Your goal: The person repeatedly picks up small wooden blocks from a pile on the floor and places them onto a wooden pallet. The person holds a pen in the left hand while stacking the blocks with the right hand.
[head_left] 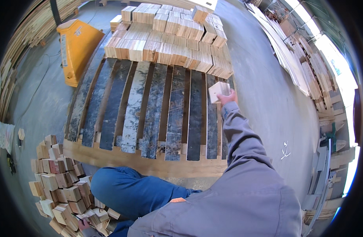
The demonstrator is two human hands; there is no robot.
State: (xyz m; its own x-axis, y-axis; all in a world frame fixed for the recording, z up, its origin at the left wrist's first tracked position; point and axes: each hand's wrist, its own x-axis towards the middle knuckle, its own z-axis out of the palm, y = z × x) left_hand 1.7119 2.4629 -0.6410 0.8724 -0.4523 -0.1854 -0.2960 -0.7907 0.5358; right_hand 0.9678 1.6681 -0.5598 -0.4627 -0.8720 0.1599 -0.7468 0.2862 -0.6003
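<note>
At far right of the pallet, the right hand, fingers clamped on a block, should keep it level; whether the left hand grips cannot be told.

No text is legible. The yellow equipment housing bears a pale vertical label strip along its edge and a whitish emblem near its top; characters on both are indistinct.

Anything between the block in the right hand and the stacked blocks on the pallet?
Nothing visible. The right hand holds the wooden block near the stack's closest right corner, above the pallet's dark slats. The yellow object stands left, outside that gap.
</note>
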